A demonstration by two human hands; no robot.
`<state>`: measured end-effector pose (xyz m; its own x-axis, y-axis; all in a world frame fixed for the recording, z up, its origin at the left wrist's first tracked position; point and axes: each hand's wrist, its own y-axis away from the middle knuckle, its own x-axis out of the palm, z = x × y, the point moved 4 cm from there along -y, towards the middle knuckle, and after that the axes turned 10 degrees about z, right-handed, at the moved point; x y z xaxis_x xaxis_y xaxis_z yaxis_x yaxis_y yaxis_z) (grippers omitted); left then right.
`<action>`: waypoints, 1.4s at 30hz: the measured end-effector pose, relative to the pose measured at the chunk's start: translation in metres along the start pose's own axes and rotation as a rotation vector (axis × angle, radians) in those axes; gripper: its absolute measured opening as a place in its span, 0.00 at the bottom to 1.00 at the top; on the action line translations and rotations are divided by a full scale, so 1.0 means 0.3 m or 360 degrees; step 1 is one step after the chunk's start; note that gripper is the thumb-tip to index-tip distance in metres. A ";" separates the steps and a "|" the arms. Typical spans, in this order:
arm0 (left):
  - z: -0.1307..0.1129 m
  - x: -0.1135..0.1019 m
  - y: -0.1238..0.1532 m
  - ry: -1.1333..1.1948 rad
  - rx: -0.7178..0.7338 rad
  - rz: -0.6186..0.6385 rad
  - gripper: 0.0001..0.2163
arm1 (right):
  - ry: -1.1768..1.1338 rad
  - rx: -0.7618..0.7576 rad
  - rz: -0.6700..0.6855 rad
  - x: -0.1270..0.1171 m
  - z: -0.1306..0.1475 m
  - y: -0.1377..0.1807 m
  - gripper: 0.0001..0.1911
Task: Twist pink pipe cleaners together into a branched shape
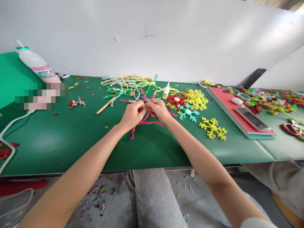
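Pink fuzzy stems (154, 123) pinched w/ L fingers (142, 108) & R fingers (152, 107); ctr hidden.

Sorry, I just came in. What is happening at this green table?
A person's left hand and right hand meet, fingers pinched, at the middle of some pink fuzzy stems. Loose colourful stems lie behind the hands. A yellow snowflake shape and a turquoise snowflake shape lie to the right.
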<state>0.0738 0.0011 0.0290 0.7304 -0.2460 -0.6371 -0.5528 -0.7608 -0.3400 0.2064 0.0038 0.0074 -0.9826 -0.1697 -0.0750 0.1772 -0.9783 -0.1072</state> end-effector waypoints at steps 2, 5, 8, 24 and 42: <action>0.021 0.002 -0.006 0.0439 -0.0197 0.0133 0.11 | -0.0199 0.0059 0.0355 -0.005 -0.002 -0.001 0.15; 0.041 0.019 -0.011 0.1151 -0.0394 0.0370 0.09 | -0.0251 -0.0027 0.0639 -0.016 0.018 0.011 0.16; 0.049 0.034 -0.012 0.1561 -0.0494 0.0572 0.07 | -0.0258 -0.0088 0.0779 -0.004 0.036 0.024 0.16; 0.021 0.018 -0.011 0.0915 -0.0271 0.0196 0.11 | -0.0194 -0.0182 -0.0070 0.017 0.016 0.004 0.16; 0.049 0.065 -0.009 0.1901 -0.0571 0.0746 0.14 | -0.0057 -0.0328 0.0011 -0.061 0.050 0.005 0.24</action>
<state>0.0838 0.0073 0.0073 0.5045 -0.7580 0.4136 -0.8459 -0.5299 0.0607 0.2238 0.0037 0.0236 -0.9821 -0.1838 -0.0414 0.1876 -0.9327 -0.3079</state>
